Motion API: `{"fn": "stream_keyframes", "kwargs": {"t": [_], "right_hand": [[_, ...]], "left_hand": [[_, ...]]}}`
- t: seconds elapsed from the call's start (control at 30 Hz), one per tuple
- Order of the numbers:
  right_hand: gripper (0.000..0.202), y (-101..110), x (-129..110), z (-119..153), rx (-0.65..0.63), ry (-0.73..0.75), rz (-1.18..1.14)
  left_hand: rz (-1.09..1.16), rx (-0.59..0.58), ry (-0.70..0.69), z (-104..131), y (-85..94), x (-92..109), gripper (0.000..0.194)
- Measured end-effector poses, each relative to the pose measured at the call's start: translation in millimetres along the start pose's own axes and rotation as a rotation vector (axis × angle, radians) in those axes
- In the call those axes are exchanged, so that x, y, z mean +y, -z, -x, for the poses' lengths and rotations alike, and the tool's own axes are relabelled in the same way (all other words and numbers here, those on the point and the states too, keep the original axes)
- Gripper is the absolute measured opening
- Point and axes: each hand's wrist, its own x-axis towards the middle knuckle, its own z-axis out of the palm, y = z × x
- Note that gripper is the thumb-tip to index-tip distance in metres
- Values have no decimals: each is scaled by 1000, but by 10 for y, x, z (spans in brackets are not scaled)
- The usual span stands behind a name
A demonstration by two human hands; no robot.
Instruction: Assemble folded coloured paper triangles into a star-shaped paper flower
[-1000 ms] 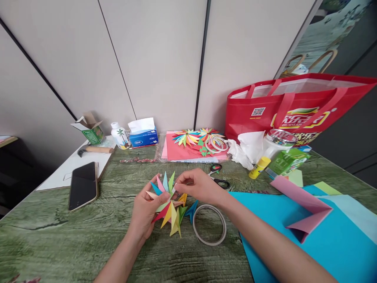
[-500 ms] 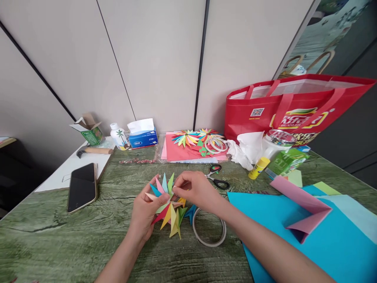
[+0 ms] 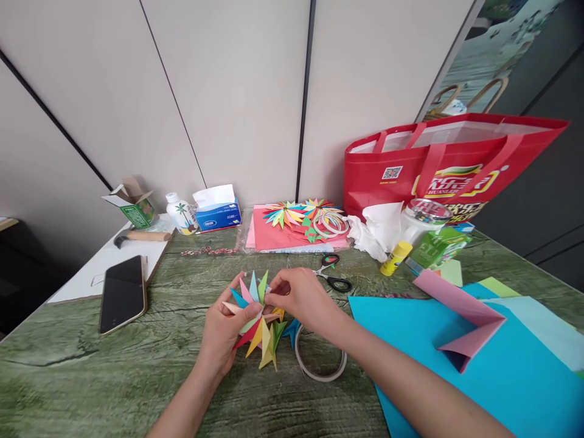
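A many-pointed folded paper star (image 3: 256,333) in several colours is held above the table by my left hand (image 3: 223,326), its thumb pressed near the star's centre. My right hand (image 3: 298,299) pinches the star's upper right side; its fingertips cover the spot they grip. Blue folded paper (image 3: 292,331) lies just right of the star, next to a roll of tape (image 3: 322,379). Behind my right hand are black-handled scissors (image 3: 339,284).
A phone (image 3: 122,294) and a hammer (image 3: 148,235) are at the left. Finished stars (image 3: 283,215) lie on red paper at the back. Blue sheets (image 3: 410,359), a glue stick (image 3: 396,258) and a red bag (image 3: 378,176) stand or lie rightward.
The whole view has shifted slightly, with objects a little further left. Both hands keep their hold on the star, and its pose is nearly the same.
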Motion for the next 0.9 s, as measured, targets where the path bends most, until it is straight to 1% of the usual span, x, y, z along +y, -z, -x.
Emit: {"fn": "stream_keyframes", "kwargs": {"t": [0.03,0.13,0.17,0.2,0.27,0.3,0.47,0.6,0.7,0.9], "right_hand": [[8,-3,3,3,10,-7,-10],[36,-19,26,15,76,-32,-80],[39,-27,36,18,95,-24,-112],[35,-36,44,21,103,-8,-141],[19,-58,51,23,95,37,-191],[15,-70,50,23,89,52,-217],[4,-124,23,29,133,62,-307],[1,-135,10,36,152,58,-319],[3,-124,-2,45,152,56,-267],[6,-83,-34,71,129,65,-143]], "left_hand": [[-1,-4,2,-1,2,-1,95],[-5,-5,-8,-3,3,-5,95],[-8,-2,-19,-3,3,-6,95],[-9,3,-33,-3,3,-6,94],[-4,14,-58,-5,5,-7,93],[-1,19,-68,-7,7,-7,93],[-6,65,-107,-15,22,-14,92],[-22,80,-129,-7,18,-11,87],[-43,94,-148,2,12,-8,83],[-96,105,-203,7,16,-22,88]]}}
